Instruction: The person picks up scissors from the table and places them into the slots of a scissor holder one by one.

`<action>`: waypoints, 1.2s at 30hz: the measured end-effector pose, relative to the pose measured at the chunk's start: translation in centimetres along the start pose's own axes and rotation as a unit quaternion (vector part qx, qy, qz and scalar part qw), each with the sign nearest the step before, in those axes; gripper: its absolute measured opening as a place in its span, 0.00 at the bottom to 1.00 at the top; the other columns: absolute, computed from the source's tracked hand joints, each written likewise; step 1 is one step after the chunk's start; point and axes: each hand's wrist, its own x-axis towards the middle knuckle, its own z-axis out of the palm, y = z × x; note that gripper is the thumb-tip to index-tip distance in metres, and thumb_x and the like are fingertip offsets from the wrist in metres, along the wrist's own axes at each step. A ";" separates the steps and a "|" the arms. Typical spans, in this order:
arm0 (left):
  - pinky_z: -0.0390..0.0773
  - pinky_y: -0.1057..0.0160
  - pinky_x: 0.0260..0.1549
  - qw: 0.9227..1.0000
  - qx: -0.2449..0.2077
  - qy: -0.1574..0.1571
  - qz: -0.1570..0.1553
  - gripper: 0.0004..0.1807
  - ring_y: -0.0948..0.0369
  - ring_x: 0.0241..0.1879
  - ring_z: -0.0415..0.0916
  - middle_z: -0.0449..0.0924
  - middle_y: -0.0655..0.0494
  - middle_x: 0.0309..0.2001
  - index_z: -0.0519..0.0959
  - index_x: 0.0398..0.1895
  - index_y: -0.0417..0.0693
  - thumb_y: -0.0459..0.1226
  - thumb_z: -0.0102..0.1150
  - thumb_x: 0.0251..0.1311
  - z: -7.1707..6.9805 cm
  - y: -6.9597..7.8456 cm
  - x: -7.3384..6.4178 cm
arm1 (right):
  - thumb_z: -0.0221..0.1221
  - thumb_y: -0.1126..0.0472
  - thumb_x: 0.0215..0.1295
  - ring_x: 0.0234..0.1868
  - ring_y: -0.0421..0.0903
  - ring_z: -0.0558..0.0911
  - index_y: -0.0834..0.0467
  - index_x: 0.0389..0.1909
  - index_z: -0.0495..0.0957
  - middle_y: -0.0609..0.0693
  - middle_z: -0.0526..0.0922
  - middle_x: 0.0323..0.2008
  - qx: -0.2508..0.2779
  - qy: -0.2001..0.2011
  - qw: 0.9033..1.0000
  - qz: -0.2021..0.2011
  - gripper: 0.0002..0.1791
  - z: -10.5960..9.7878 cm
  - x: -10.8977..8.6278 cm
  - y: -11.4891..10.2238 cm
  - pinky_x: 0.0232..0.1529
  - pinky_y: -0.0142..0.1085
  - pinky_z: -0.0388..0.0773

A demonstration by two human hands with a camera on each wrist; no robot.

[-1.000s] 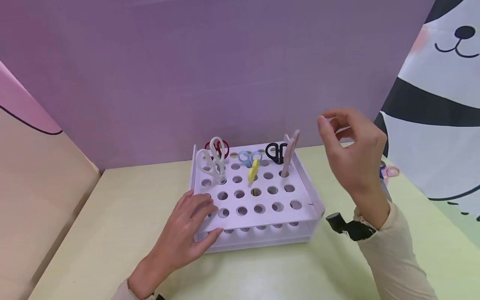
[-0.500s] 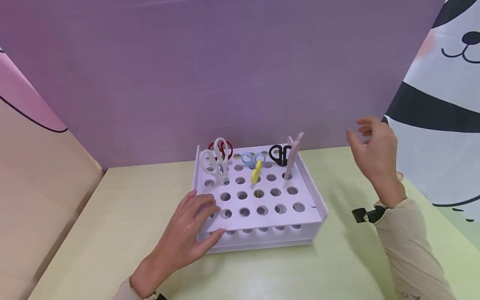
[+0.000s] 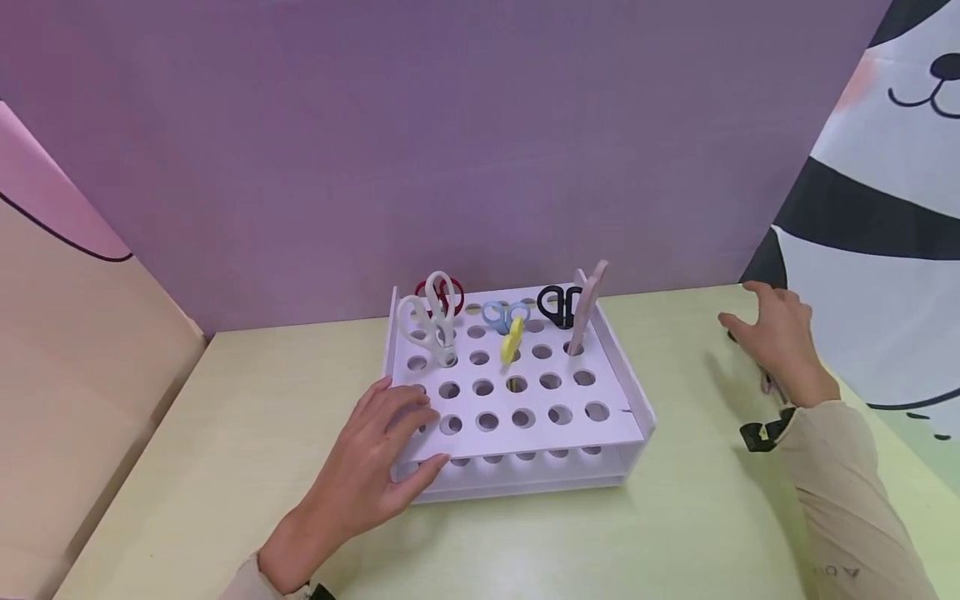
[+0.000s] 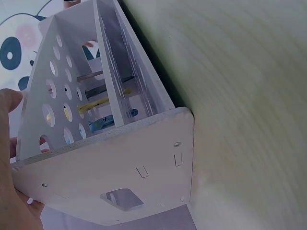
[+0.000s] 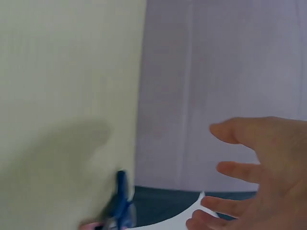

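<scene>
My left hand rests on the front left corner of a white rack with rows of round holes, its fingers over the side and the thumb at the front edge. In the rack stand white scissors, yellow scissors, pale pink scissors, light blue scissors, black scissors and red scissors. At the table's right side my right hand hovers with thumb and fingers spread, holding nothing. Blue-handled scissors lie near it, mostly hidden by the hand in the head view.
A pink bit shows beside the blue handles in the right wrist view. The pale table meets a purple wall behind the rack, and a panda-print panel stands at the right.
My right hand has moved right and down from beside the rack toward the scissors on the table, its fingers spreading apart. The left hand stays on the rack.
</scene>
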 end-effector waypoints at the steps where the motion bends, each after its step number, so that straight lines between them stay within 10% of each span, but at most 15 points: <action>1: 0.62 0.45 0.68 1.000 0.000 0.000 -0.001 0.21 0.53 0.54 0.74 0.78 0.47 0.50 0.81 0.45 0.40 0.51 0.57 0.67 0.0 0.0 0.0 | 0.55 0.56 0.70 0.62 0.79 0.57 0.77 0.66 0.58 0.82 0.64 0.57 -0.009 -0.018 1.000 0.000 0.35 0.2 0.1 0.6 0.61 0.72 0.48; 10: 0.61 0.46 0.69 1.000 -0.005 -0.005 -0.010 0.21 0.53 0.56 0.73 0.78 0.48 0.51 0.81 0.45 0.41 0.51 0.58 0.66 0.3 0.0 0.1 | 0.53 0.47 0.70 0.56 0.82 0.56 0.75 0.67 0.56 0.83 0.57 0.57 -0.051 -0.180 0.982 0.021 0.39 1.6 -0.2 4.4 0.48 0.71 0.59; 22: 0.59 0.47 0.70 1.000 0.010 -0.023 -0.017 0.22 0.53 0.55 0.73 0.78 0.48 0.50 0.82 0.45 0.40 0.51 0.58 0.66 0.0 -0.1 -0.1 | 0.57 0.57 0.64 0.55 0.81 0.57 0.77 0.64 0.59 0.83 0.59 0.56 -0.049 -0.168 0.984 0.034 0.36 1.8 -0.5 3.1 0.48 0.70 0.64; 27: 0.59 0.47 0.71 0.999 0.009 -0.031 -0.028 0.21 0.54 0.54 0.73 0.78 0.50 0.49 0.82 0.44 0.41 0.51 0.60 0.65 -0.1 0.0 -0.1 | 0.62 0.55 0.63 0.48 0.73 0.71 0.76 0.51 0.73 0.77 0.75 0.48 -0.058 -0.163 0.985 0.002 0.28 1.7 -0.4 2.8 0.46 0.64 0.57; 36: 0.59 0.47 0.71 0.999 0.015 -0.034 -0.029 0.20 0.54 0.52 0.73 0.78 0.51 0.48 0.82 0.44 0.41 0.50 0.61 0.64 -0.1 0.1 -0.1 | 0.67 0.50 0.60 0.38 0.63 0.76 0.69 0.40 0.79 0.72 0.78 0.43 -0.049 -0.171 0.984 0.016 0.24 1.7 -0.7 2.5 0.38 0.54 0.74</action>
